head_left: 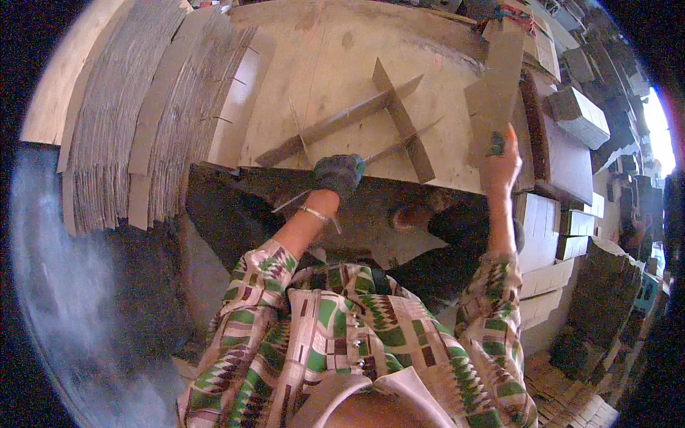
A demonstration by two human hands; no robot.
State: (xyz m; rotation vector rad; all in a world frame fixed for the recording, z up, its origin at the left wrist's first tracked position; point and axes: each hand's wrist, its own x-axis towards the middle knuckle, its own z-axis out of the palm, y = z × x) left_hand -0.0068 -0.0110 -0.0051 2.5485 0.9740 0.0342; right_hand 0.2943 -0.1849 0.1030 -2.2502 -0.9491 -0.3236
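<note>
Past shirt (357, 321), gripping strip (385, 149) in left hand (339, 175), pinching cardboard (504, 78) in right hand (504, 165); could buckle frame (342, 119) by twisting.

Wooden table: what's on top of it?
On the wooden table: crossed cardboard strips at centre, one in the left hand; stacked cardboard at left; more cardboard at right, by the right hand. What lies under the stacked cardboard is covered.

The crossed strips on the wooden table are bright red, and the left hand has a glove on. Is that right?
Not quite: the crossed strips are brown, not bright red, as the head view shows. They do lie on the wooden table, and the left hand does have a glove on.
</note>
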